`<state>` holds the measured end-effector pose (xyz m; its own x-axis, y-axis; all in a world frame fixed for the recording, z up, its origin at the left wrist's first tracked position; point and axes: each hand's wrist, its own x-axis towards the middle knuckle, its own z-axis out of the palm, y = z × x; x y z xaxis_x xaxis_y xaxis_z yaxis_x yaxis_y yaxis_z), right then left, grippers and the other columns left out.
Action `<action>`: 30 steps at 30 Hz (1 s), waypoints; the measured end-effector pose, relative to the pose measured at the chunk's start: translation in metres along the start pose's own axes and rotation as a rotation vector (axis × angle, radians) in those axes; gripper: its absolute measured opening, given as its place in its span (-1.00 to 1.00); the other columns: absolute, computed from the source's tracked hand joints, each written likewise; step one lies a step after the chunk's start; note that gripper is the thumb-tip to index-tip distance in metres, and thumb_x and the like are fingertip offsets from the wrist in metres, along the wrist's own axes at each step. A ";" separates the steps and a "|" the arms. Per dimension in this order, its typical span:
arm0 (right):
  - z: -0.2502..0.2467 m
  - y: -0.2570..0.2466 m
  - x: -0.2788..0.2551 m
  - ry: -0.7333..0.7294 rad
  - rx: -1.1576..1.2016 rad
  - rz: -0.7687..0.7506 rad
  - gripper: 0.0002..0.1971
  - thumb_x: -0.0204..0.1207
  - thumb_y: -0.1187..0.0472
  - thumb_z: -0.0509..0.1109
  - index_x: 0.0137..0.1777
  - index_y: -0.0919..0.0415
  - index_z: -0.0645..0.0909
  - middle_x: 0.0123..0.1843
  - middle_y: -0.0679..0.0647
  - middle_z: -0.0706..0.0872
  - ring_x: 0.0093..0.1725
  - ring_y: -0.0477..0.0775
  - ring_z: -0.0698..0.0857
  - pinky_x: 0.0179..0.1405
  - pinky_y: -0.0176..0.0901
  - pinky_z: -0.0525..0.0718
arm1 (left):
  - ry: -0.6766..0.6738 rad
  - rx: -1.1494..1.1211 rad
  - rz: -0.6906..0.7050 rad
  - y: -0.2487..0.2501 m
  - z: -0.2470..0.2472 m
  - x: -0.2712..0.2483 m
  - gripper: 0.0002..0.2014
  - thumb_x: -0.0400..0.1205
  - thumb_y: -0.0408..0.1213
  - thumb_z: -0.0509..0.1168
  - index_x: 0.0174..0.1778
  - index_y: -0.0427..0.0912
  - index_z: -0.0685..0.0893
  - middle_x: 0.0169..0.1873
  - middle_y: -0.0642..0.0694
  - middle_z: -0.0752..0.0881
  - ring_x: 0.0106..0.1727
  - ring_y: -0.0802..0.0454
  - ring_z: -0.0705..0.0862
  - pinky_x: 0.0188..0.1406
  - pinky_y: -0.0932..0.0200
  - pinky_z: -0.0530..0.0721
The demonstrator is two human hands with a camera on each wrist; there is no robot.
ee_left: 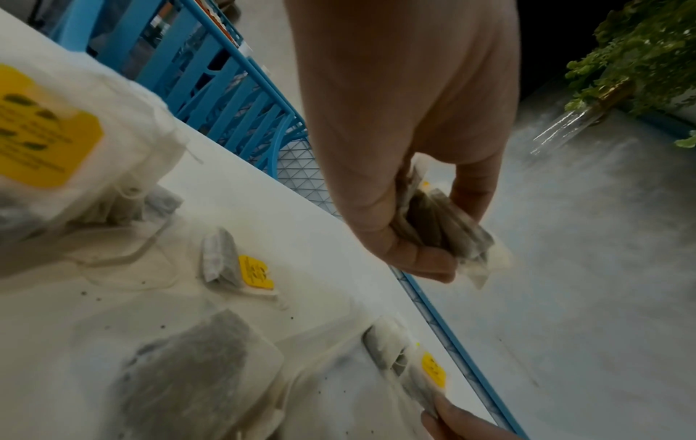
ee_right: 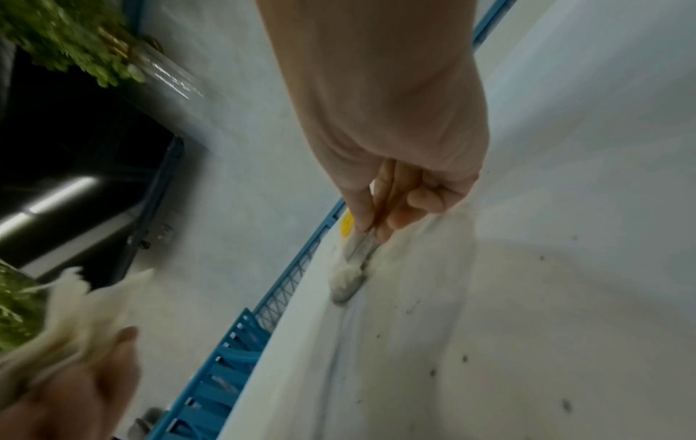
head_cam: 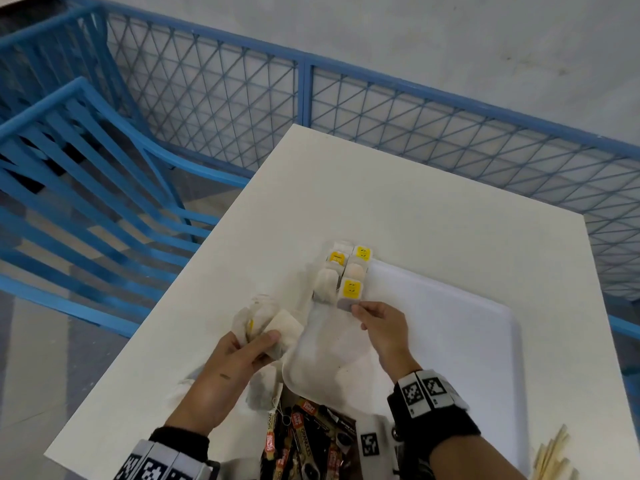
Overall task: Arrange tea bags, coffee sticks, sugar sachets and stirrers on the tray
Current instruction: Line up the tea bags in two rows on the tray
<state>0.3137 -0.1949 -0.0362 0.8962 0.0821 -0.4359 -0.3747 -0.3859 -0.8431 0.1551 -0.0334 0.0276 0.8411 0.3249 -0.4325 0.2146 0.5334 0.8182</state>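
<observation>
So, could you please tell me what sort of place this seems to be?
Probably a fenced work or test area rather than a home: a blue mesh fence runs behind the white table, over a bare grey floor, with a leafy plant nearby.

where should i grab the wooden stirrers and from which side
This is a judgement. The wooden stirrers lie fanned at the table's near right corner, beside the tray. Pinch them together across their middles, coming from above with the right hand: they are thin, flat and loosely spread.
</observation>
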 end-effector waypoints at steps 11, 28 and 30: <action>0.012 -0.001 0.017 0.064 -0.165 -0.036 -0.82 0.45 0.19 0.48 0.00 0.25 0.77 -0.03 0.11 0.79 -0.06 0.00 0.65 0.07 -0.15 0.60 | -0.008 0.025 -0.043 -0.007 0.005 0.004 -0.80 0.60 -0.42 0.24 0.05 -0.36 0.71 -0.04 -0.20 0.82 0.04 -0.02 0.78 -0.02 0.25 0.74; 0.015 -0.027 -0.077 -0.463 -0.013 -0.387 -0.56 0.48 -0.19 0.34 -0.30 0.24 0.53 -0.42 -0.10 0.54 -0.39 -0.17 0.46 -0.31 -0.39 0.44 | -0.053 0.078 0.040 -0.006 0.014 0.006 -0.70 0.64 -0.32 0.24 0.24 -0.35 0.64 0.11 -0.22 0.78 0.19 -0.09 0.73 0.08 0.26 0.69; 0.017 -0.030 -0.080 -0.438 -0.042 -0.392 -0.69 0.48 0.04 0.45 -0.32 0.20 0.47 -0.48 -0.19 0.51 -0.43 -0.23 0.42 -0.37 -0.44 0.40 | -0.048 0.061 0.036 -0.006 0.014 0.006 -0.61 0.62 -0.14 0.32 0.27 -0.32 0.63 0.14 -0.20 0.77 0.22 -0.07 0.72 0.14 0.21 0.68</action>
<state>0.2496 -0.1744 0.0187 0.7809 0.5947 -0.1912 -0.0175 -0.2851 -0.9583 0.1653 -0.0452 0.0256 0.8712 0.3048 -0.3848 0.2121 0.4733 0.8550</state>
